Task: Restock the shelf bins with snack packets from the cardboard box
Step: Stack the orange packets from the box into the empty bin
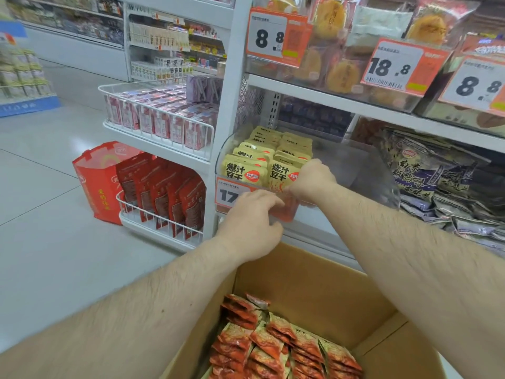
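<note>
The white shelf (pixel 308 231) carries a clear bin (pixel 363 173) at its left end, with dark snack bags (pixel 437 181) piled beside it.

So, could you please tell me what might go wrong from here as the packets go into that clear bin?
1. The right hand crowds the front yellow packets and could tip a row over.
2. The left hand grips the clear bin at its front lip; pulling might tilt or dislodge it.
3. Orange packets from the cardboard box could get mixed in with the yellow ones.
</note>
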Tool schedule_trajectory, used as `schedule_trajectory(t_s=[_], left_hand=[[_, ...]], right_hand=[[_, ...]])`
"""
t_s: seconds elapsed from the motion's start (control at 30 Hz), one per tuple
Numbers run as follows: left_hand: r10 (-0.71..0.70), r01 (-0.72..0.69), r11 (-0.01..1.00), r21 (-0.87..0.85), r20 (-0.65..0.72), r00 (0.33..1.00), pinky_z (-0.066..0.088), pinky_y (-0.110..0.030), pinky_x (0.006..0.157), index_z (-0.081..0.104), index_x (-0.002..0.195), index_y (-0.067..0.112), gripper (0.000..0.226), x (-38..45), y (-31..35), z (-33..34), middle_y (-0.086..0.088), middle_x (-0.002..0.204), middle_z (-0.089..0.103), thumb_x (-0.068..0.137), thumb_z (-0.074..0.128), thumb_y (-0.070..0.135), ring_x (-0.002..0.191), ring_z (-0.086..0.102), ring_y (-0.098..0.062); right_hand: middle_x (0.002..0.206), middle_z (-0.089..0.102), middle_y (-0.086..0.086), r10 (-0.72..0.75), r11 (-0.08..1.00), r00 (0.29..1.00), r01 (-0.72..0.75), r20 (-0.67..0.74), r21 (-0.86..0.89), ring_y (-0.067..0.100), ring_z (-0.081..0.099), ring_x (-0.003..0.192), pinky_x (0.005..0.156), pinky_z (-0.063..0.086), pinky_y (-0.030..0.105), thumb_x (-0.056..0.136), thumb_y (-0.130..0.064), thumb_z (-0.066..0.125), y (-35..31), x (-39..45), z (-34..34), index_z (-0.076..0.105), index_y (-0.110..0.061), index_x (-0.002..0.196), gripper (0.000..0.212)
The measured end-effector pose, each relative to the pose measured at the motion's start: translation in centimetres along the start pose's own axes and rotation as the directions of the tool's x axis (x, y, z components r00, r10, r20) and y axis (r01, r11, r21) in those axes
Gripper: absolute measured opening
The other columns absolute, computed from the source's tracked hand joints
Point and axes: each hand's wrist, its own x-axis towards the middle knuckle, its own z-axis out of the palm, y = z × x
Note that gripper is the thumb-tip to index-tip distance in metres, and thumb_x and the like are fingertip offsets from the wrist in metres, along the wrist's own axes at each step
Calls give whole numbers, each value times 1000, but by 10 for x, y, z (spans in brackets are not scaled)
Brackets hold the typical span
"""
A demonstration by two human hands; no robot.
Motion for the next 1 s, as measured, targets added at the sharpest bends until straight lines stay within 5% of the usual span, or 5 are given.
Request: schedule_trajectory(t_s=[0.17, 0.37, 0.73, 0.9, 1.0], left_hand=[[-11, 12, 1000, -11, 39, 999, 28, -26, 109, 61, 128, 21, 39, -3, -1, 1, 7, 137, 52, 89, 57, 16, 131, 37, -13], [2, 0, 1000, -23, 73, 997, 30, -28, 111, 61, 127, 20, 38, -2, 3, 4, 6, 136, 53, 89, 56, 15, 130, 39, -13], [-8, 12, 999, -34, 112, 994, 36, -31, 111, 63, 124, 21, 35, -4, 2, 11, 7, 132, 55, 89, 57, 14, 126, 44, -12], [-139, 170, 979, -112, 245, 960, 45, -25, 94, 65, 113, 28, 31, -12, -5, 24, 10, 117, 59, 85, 59, 17, 110, 55, -10], [-217, 259, 963, -78, 349, 912, 48, -27, 92, 64, 110, 32, 27, -18, -11, 38, 11, 115, 62, 86, 62, 20, 107, 57, -10]], right_hand=[[122, 58, 14, 120, 985, 992, -116, -24, 126, 33, 60, 112, 78, 50, 37, 78, -17, 81, -2, 6, 3, 33, -3, 131, 73], [107, 67, 9, -6, 999, 998, 8, -55, 40, 25, 65, 91, 66, 50, 31, 78, -21, 79, 3, 12, 8, 59, -9, 109, 39], [121, 61, 11, -27, 1000, 994, 27, -107, -1, 33, 61, 109, 80, 49, 39, 71, -49, 83, 8, -11, -10, 38, -10, 131, 85], [69, 59, 3, -564, 714, 445, 685, -695, -141, 23, 56, 64, 59, 43, 36, 79, -26, 59, 58, -78, 27, 65, -8, 89, 22], [58, 54, -5, -499, 777, 684, 625, -531, 75, 22, 54, 56, 54, 42, 29, 80, -25, 56, 106, -93, 90, 61, -13, 74, 14]])
